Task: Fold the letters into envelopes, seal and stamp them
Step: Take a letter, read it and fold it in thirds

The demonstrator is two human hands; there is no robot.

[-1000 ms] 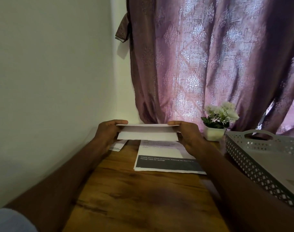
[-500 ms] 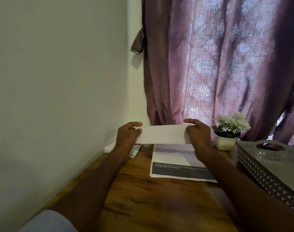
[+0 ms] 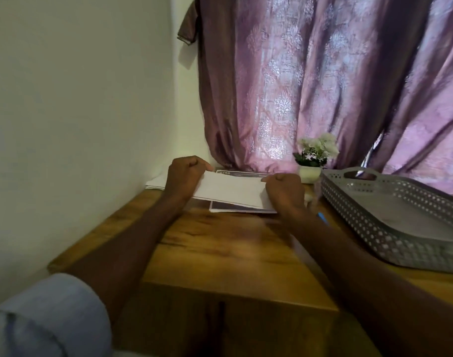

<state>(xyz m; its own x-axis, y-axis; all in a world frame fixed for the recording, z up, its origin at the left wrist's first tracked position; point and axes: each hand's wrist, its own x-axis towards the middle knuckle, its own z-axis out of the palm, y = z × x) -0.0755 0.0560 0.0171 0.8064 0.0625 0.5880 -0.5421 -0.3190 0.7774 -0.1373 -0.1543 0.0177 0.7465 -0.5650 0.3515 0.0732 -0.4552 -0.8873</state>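
Observation:
A white folded paper [image 3: 231, 189] is held flat between both hands just above the wooden table [image 3: 220, 243]. My left hand [image 3: 184, 177] grips its left end with curled fingers. My right hand [image 3: 284, 194] grips its right end the same way. Under it lies a printed letter sheet [image 3: 235, 208] with a dark band along its near edge. A small stack of white papers or envelopes [image 3: 157, 182] lies at the back left, by the wall, partly hidden by my left hand.
A grey perforated tray [image 3: 390, 210] stands at the right of the table. A small white pot with flowers [image 3: 311, 163] sits at the back by the purple curtain. A blue object [image 3: 323, 219] peeks out beside my right wrist. The wall runs along the left.
Both hands have lowered the folded paper from upright in the air to lying flat over the printed sheet. The view has tilted down towards the table.

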